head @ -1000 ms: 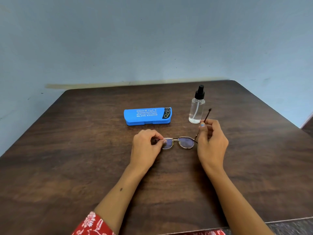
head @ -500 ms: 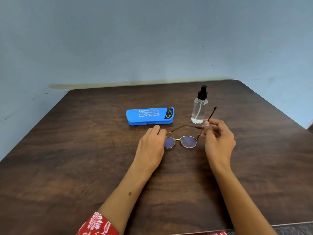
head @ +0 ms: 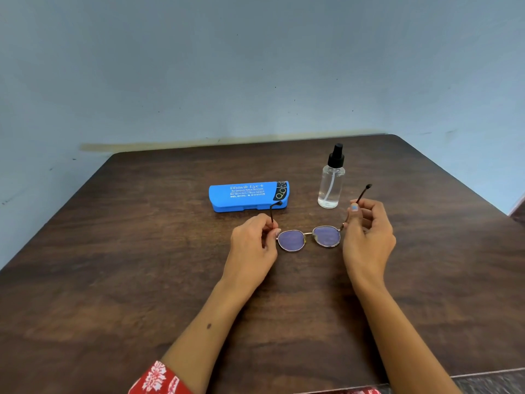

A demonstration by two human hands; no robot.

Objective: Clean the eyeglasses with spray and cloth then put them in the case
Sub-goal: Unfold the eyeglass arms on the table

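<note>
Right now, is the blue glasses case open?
No, the blue plastic glasses case lies shut on the dark wooden table, its printed lid down, behind the round gold-rimmed eyeglasses.

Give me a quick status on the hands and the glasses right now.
Left hand pinches the left temple, right hand the right. Eyeglasses unfolded, over the table. Blue case shut; spray bottle upright behind. No cloth in view.

Round gold-rimmed eyeglasses (head: 309,238) with both temples unfolded, left hand (head: 252,245) and right hand (head: 368,237) pinching one each, closed blue plastic case (head: 248,196) and clear spray bottle (head: 331,180) behind, dark wooden table (head: 113,265)
</note>
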